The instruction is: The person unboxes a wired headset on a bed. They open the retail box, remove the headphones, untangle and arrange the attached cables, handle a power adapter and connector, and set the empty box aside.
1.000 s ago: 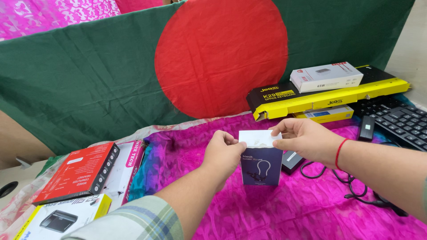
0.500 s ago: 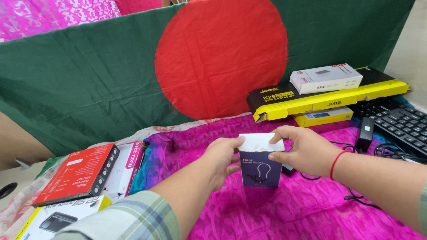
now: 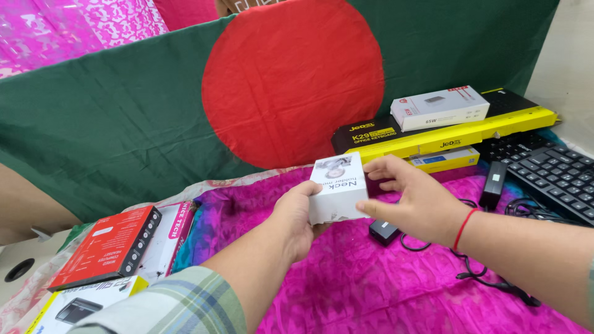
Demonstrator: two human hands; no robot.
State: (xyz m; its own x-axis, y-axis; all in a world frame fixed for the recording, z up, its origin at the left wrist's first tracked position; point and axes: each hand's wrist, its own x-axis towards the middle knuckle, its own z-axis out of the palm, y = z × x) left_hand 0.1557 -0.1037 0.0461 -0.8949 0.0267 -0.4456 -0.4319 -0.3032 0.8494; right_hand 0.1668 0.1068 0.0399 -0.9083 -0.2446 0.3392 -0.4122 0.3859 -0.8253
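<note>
Two hands, left hand (image 3: 296,213) at nine o'clock and right hand (image 3: 413,199) at three, pinched a small white box (image 3: 337,188) by its edges in a light grip that could have let it drop onto the magenta-clothed surface (image 3: 371,291).

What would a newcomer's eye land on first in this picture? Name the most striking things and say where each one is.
First comes the big green cloth with a red disc, hung across the back. Next, at the centre, the left hand and the right hand hold a small white cardboard box between them, above the bright magenta table cloth. At the right lie a long yellow and black carton and a black keyboard.
</note>
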